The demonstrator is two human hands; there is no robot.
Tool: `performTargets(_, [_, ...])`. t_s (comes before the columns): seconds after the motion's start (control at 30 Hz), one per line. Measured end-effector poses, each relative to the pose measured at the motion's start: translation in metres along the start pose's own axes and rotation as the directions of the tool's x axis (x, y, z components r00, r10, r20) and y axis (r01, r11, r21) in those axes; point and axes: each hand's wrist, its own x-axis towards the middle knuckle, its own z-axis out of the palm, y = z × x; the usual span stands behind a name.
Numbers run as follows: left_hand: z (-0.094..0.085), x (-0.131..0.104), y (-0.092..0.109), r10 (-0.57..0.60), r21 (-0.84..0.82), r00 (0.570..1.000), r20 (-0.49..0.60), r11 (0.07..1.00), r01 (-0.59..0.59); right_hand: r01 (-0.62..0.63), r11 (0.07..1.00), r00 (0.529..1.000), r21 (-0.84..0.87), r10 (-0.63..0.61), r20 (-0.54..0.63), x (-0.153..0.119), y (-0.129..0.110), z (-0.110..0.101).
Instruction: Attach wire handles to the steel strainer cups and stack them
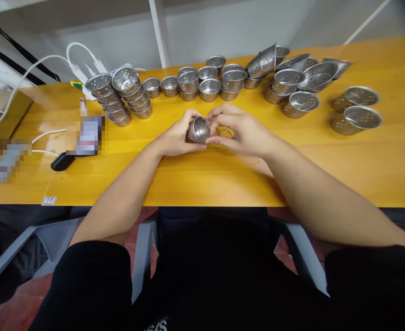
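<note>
My left hand [177, 138] is wrapped round a small perforated metal cup [199, 130], held on its side just above the table. A thin wire curve crosses the face of the cup. My right hand [235, 128] is closed at the cup's right edge, thumb and fingertips pinching there. Thin bent wire [226, 133] shows beneath the right palm; its far ends are hidden by the fingers. Behind both hands stands a row of similar cups, the nearest being a single cup [210, 89].
Tall stacks of perforated cups [120, 101] stand at the back left, more piled cups [288, 82] at the back right. Two cups [357, 120] sit far right. A phone [90, 135], black device [62, 162] and white cables lie left. The table [202, 184] has a number label [48, 201].
</note>
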Motion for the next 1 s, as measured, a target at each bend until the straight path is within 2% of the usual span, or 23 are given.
performTargets(0.07, [-0.005, 0.000, -0.005, 0.000, 0.068, 0.999, -0.035, 0.998, 0.003, -0.032, 0.997, 0.999, 0.072, 0.031, 0.016, 0.000, 0.002, -0.003])
performTargets(0.13, [-0.011, 0.002, -0.014, -0.007, 0.157, 0.992, -0.128, 0.987, 0.027, -0.059, 0.995, 0.998, 0.075, 0.059, 0.004, -0.001, 0.011, -0.007])
performTargets(0.23, [-0.022, 0.006, -0.033, -0.045, 0.245, 0.948, -0.316, 0.961, 0.128, -0.117, 0.992, 0.992, -0.048, 0.114, -0.054, -0.006, 0.035, -0.018])
performTargets(0.33, [-0.031, 0.009, -0.054, -0.094, 0.253, 0.902, -0.421, 0.943, 0.216, -0.193, 0.965, 0.981, -0.179, 0.189, -0.040, -0.013, 0.059, -0.035])
performTargets(0.43, [-0.033, 0.010, -0.064, -0.135, 0.213, 0.889, -0.439, 0.945, 0.248, -0.219, 0.934, 0.970, -0.281, 0.239, 0.039, -0.018, 0.075, -0.048])
performTargets(0.53, [-0.032, 0.009, -0.066, -0.167, 0.184, 0.890, -0.424, 0.946, 0.265, -0.203, 0.924, 0.965, -0.323, 0.245, 0.097, -0.018, 0.084, -0.048])
performTargets(0.73, [-0.033, 0.008, -0.063, -0.178, 0.179, 0.910, -0.374, 0.949, 0.259, -0.169, 0.934, 0.969, -0.314, 0.216, 0.121, -0.016, 0.080, -0.040])
performTargets(0.83, [-0.035, 0.008, -0.065, -0.183, 0.208, 0.908, -0.377, 0.938, 0.276, -0.240, 0.919, 0.970, -0.312, 0.241, -0.037, -0.012, 0.071, -0.040])
performTargets(0.93, [-0.037, 0.010, -0.070, -0.171, 0.224, 0.904, -0.393, 0.935, 0.274, -0.349, 0.875, 0.928, -0.335, 0.274, -0.251, -0.002, 0.071, -0.040])
performTargets(1.0, [-0.037, 0.011, -0.075, -0.148, 0.230, 0.906, -0.397, 0.939, 0.254, -0.388, 0.856, 0.907, -0.342, 0.288, -0.307, 0.006, 0.080, -0.040])
